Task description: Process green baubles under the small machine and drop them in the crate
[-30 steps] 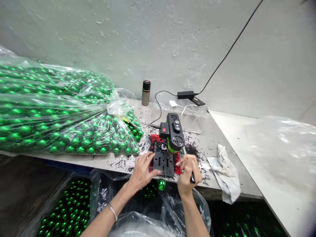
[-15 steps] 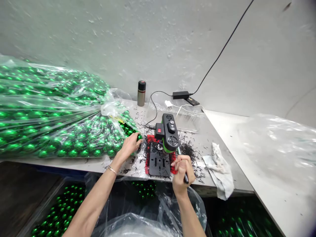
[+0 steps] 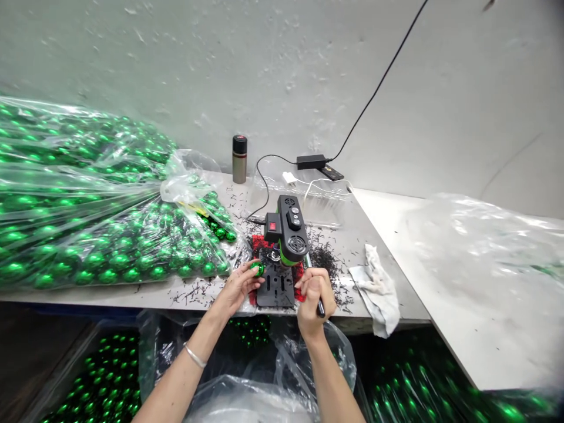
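Head view, green ball (image 3: 257, 269) held in left hand (image 3: 237, 289), apart from right hand (image 3: 314, 299) gripping lever (image 3: 321, 308)

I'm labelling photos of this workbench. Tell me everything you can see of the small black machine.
The small black machine stands upright near the table's front edge. Its plastic-looking head has two round vents, buttons and green trim underneath; a side box bears a red switch and joins a black cord. Its slotted black base plate lies over red matting. The right hand grips its lever.
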Tool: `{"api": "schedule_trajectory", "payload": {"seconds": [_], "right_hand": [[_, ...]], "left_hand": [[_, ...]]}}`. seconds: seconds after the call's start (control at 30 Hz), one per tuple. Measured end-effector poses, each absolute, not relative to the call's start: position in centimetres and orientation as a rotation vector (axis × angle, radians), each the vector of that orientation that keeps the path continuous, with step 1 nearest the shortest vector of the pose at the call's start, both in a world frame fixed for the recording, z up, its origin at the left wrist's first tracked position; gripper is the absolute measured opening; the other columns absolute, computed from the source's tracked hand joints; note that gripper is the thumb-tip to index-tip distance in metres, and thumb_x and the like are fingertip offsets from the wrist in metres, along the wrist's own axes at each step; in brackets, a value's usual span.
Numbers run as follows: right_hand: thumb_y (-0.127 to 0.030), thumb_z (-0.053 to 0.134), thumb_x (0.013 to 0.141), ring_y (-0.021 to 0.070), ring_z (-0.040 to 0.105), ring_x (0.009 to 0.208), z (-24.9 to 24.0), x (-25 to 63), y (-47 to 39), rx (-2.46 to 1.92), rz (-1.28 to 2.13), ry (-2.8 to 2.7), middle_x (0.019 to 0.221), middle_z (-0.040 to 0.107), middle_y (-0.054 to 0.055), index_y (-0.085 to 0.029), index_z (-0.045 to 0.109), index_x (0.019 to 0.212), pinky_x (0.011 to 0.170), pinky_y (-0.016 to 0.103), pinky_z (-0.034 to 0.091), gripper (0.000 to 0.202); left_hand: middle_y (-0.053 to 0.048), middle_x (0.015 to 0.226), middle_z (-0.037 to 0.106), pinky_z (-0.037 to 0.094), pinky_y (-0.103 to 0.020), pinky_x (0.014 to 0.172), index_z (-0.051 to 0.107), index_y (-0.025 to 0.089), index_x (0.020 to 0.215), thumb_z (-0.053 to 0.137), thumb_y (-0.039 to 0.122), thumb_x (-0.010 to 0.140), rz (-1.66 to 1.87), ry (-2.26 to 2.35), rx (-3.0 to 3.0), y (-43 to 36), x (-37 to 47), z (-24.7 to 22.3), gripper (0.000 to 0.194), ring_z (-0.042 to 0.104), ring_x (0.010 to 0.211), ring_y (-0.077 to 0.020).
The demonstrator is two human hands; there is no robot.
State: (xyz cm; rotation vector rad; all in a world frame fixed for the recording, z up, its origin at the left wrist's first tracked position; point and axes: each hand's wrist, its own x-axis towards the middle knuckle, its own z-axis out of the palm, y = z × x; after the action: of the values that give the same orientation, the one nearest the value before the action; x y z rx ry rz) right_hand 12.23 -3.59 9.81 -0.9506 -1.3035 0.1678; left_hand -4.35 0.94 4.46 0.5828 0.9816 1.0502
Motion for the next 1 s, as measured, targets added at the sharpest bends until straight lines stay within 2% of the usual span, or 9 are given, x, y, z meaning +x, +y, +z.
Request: {"api": "schedule_trajectory", "payload": {"seconds": [0.13, 0.23, 0.33, 0.47, 0.7, 1.0], "right_hand": [[-0.018, 0.040, 0.098, 0.0119, 0.055, 0.065, 10.0, 12.1, -3.6, -0.960, 0.158, -1.297, 0.075, 0.052, 0.000, -0.021, 0.046, 0.066, 0.058, 0.028, 0.045, 0.033], [-0.018, 0.039, 0.098, 0.0119, 0.054, 0.065, 9.9, 12.0, -3.6, -0.970, 0.154, -1.298, 0.075, 0.052, 0.000, -0.021, 0.046, 0.066, 0.058, 0.028, 0.045, 0.033], [-0.018, 0.040, 0.098, 0.0120, 0.055, 0.067, 9.7, 12.1, -3.6, -0.973, 0.150, -1.314, 0.077, 0.052, 0.001, -0.021, 0.046, 0.067, 0.060, 0.028, 0.046, 0.032], [-0.019, 0.039, 0.098, 0.0127, 0.055, 0.069, 9.5, 12.2, -3.8, -1.000, 0.143, -1.322, 0.077, 0.052, 0.001, -0.021, 0.047, 0.067, 0.061, 0.029, 0.047, 0.032], [-0.018, 0.039, 0.098, 0.0124, 0.056, 0.068, 10.0, 12.1, -3.8, -0.989, 0.141, -1.324, 0.075, 0.053, 0.001, -0.021, 0.048, 0.067, 0.060, 0.028, 0.046, 0.033], [-0.017, 0.039, 0.097, 0.0125, 0.055, 0.066, 9.6, 12.1, -3.9, -0.994, 0.118, -1.336, 0.073, 0.052, 0.000, -0.021, 0.047, 0.067, 0.059, 0.028, 0.045, 0.031]], "left_hand": [[-0.006, 0.091, 0.075, 0.059, -0.029, 0.077, 0.065, 0.014, 0.122, 0.073, 0.031, 0.083, 1.044, 1.080, 0.797, 0.7, -3.6, 3.8, 0.044, 0.072, 0.079, -0.0165], [-0.006, 0.090, 0.073, 0.058, -0.033, 0.077, 0.065, 0.014, 0.124, 0.068, 0.038, 0.085, 0.981, 1.196, 1.180, 0.6, -3.2, 3.6, 0.046, 0.070, 0.079, -0.0188], [-0.008, 0.101, 0.072, 0.057, -0.036, 0.079, 0.066, 0.016, 0.124, 0.063, 0.039, 0.088, 0.894, 1.264, 1.652, 0.5, -2.9, 3.6, 0.042, 0.069, 0.082, -0.0214], [-0.012, 0.114, 0.069, 0.056, -0.038, 0.088, 0.064, 0.018, 0.124, 0.060, 0.033, 0.092, 0.836, 1.272, 2.044, 0.8, -2.6, 3.6, 0.035, 0.070, 0.095, -0.0247], [-0.012, 0.105, 0.068, 0.056, -0.038, 0.087, 0.065, 0.016, 0.118, 0.061, 0.034, 0.093, 0.743, 1.299, 2.130, 1.2, -2.4, 3.5, 0.032, 0.070, 0.096, -0.0270], [-0.011, 0.095, 0.069, 0.054, -0.035, 0.081, 0.071, 0.017, 0.100, 0.060, 0.040, 0.093, 0.579, 1.258, 2.182, 2.7, -2.8, 4.4, 0.027, 0.070, 0.089, -0.0263]]}}
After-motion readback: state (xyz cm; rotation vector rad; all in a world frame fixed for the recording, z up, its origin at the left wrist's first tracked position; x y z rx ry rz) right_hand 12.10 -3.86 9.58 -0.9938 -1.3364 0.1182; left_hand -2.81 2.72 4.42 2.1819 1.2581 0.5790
